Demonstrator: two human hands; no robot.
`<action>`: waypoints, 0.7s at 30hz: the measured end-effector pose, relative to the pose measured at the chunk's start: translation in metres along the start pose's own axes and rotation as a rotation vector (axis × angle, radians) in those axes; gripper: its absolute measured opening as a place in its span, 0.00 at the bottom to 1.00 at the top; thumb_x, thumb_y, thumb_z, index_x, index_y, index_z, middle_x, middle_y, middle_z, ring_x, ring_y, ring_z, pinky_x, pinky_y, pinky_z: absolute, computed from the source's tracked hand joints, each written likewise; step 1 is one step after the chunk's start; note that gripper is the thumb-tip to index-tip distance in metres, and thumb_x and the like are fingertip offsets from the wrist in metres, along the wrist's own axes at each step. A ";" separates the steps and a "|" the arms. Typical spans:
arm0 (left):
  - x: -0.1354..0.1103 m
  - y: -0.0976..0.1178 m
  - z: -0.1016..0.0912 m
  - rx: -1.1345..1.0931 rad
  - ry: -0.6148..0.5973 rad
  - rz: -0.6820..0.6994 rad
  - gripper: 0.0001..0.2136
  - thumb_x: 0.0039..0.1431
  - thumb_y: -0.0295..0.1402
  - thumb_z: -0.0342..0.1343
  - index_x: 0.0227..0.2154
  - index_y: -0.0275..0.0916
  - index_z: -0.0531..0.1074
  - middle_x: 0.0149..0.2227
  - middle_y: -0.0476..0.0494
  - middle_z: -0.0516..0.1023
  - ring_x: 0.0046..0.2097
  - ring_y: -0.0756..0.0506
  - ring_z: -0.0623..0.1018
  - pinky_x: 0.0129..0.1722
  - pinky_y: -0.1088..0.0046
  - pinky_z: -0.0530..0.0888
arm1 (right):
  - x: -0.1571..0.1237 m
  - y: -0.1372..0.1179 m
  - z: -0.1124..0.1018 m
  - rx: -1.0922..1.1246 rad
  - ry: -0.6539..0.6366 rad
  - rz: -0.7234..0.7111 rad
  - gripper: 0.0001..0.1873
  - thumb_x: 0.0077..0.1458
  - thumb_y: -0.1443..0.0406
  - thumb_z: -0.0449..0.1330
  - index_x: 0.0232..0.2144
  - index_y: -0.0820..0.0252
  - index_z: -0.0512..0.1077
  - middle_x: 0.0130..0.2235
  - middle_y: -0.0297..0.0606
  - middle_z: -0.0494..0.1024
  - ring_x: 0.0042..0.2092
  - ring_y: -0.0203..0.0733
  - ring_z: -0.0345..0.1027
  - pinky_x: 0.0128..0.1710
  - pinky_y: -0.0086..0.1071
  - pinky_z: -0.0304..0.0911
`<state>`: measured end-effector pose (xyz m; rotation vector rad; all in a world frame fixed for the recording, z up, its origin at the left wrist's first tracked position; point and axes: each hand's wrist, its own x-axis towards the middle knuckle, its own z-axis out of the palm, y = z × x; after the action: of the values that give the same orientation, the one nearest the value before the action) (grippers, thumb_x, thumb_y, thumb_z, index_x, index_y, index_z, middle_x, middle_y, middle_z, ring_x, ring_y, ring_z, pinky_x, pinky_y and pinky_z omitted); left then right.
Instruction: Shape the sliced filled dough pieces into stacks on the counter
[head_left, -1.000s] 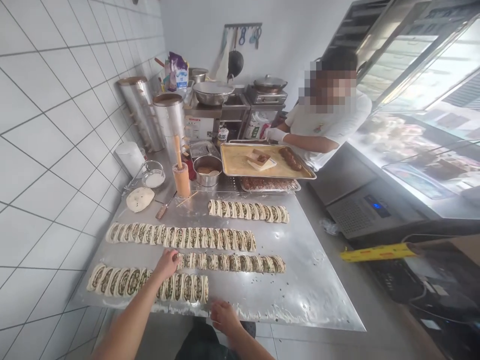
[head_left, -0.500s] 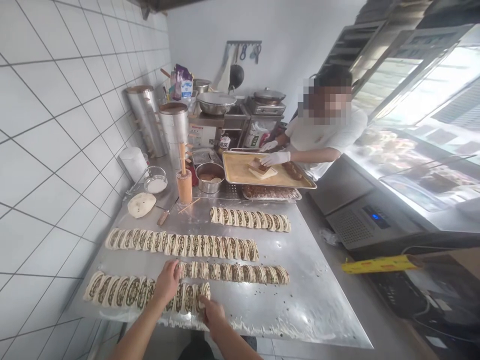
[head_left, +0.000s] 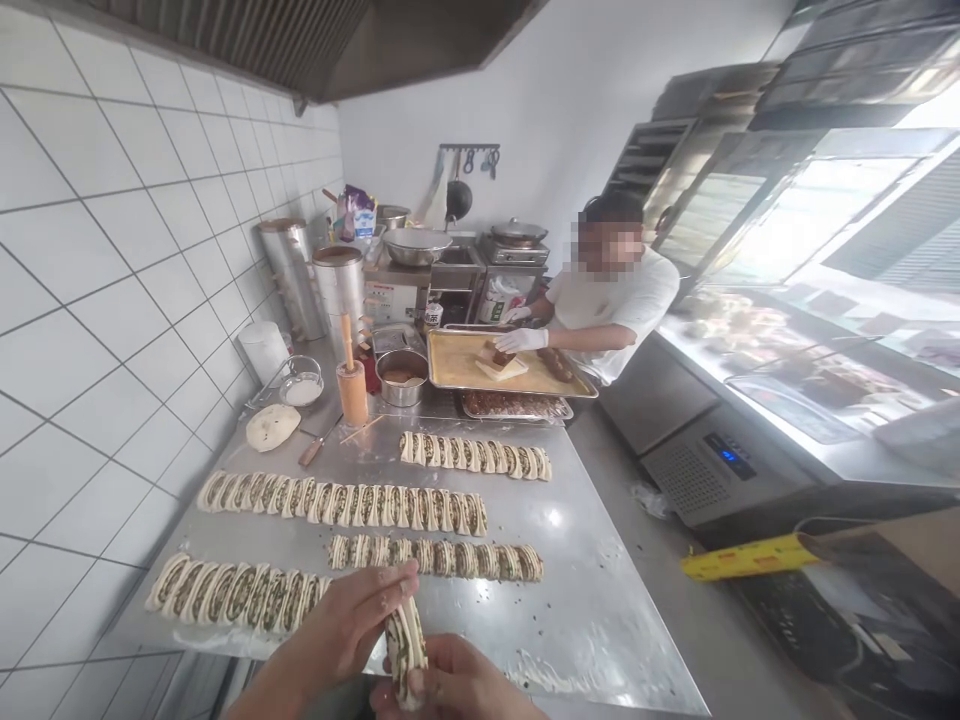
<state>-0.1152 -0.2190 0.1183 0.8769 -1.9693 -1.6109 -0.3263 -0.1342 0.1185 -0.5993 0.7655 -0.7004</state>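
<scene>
Between the left hand (head_left: 341,615) and the right hand (head_left: 450,685), just above the near edge of the stainless steel table (head_left: 577,600), a coiled dough piece (head_left: 405,650) with dark green filling was held almost upright. The left hand was closed over its upper end with the fingers curled, while the right hand was cupped around its lower end, though part of that grip was cut off by the bottom of the view.

Beside the hands, the nearest row (head_left: 232,598) ran toward the table's left corner. Beyond it lay a second row (head_left: 435,560), a third row (head_left: 341,507) and a fourth row (head_left: 474,456), so four rows of coiled pieces were laid out on the table, and only the one piece was in the hands.

Toward the far edge were a flat round of dough (head_left: 272,427), a wooden-handled scraper (head_left: 311,450), a glass bowl of white powder (head_left: 302,388), a steel bowl (head_left: 401,380) and an upright wooden stick in a cylindrical holder (head_left: 352,393). Farther off, a baking tray (head_left: 510,362) was being worked at by a co-worker's gloved hand (head_left: 521,340).
</scene>
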 end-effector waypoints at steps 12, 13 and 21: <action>0.013 0.073 0.119 -0.109 0.283 -0.191 0.12 0.62 0.43 0.61 0.37 0.43 0.86 0.39 0.38 0.85 0.43 0.35 0.81 0.47 0.62 0.75 | -0.077 0.002 -0.033 -0.635 0.205 -0.580 0.16 0.54 0.48 0.70 0.34 0.52 0.84 0.73 0.39 0.59 0.72 0.60 0.55 0.71 0.52 0.54; 0.011 0.072 0.131 -0.156 0.255 -0.249 0.12 0.61 0.43 0.62 0.34 0.41 0.85 0.33 0.39 0.84 0.37 0.37 0.80 0.40 0.64 0.75 | -0.077 0.007 -0.038 -0.662 0.224 -0.621 0.14 0.56 0.50 0.69 0.34 0.51 0.84 0.75 0.38 0.55 0.73 0.59 0.52 0.71 0.52 0.53; -0.007 0.091 0.163 -0.824 0.308 -0.661 0.19 0.46 0.34 0.69 0.43 0.38 0.80 0.39 0.42 0.86 0.38 0.38 0.84 0.44 0.62 0.78 | -0.102 0.006 -0.059 -0.834 0.300 -0.783 0.15 0.70 0.61 0.54 0.45 0.50 0.81 0.76 0.38 0.54 0.75 0.52 0.48 0.72 0.50 0.52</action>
<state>-0.2402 -0.0902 0.1717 1.3513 -0.6775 -2.1957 -0.4238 -0.0675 0.1213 -1.6307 1.1149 -1.2051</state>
